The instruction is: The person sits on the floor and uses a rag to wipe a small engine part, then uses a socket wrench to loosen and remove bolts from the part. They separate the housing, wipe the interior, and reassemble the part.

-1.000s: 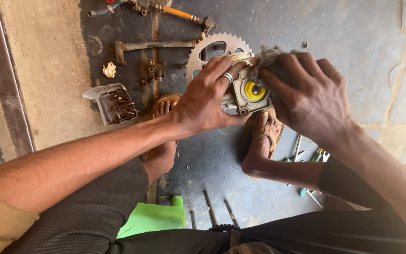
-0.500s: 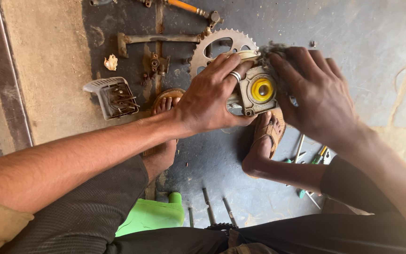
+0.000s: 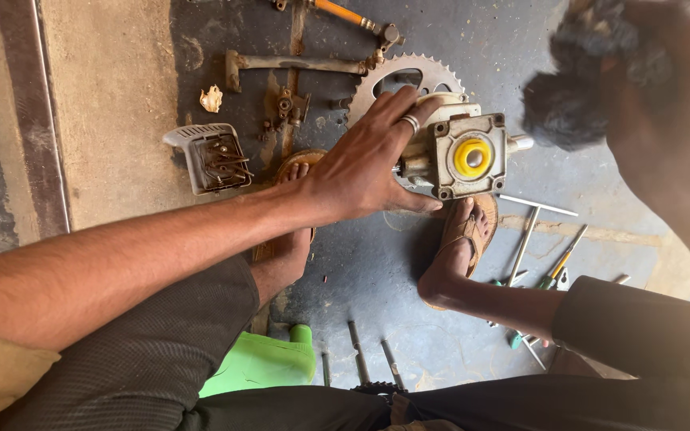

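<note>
Near the centre of the frame, the left hand clasps a grimy metal housing with a yellow hub, fingers wrapped over its left side. At upper right, the right hand is raised clear, fingers closed on a dark rag. Behind the housing lies a toothed sprocket; a small grey casing sits left, hand tools lower right.

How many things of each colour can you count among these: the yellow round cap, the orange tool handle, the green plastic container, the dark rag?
Yellow: 1, the round cap on the metal housing held by the left hand
Orange: 1, the tool handle
Green: 1, the plastic container
Dark: 1, the rag in the right hand
Total: 4
</note>
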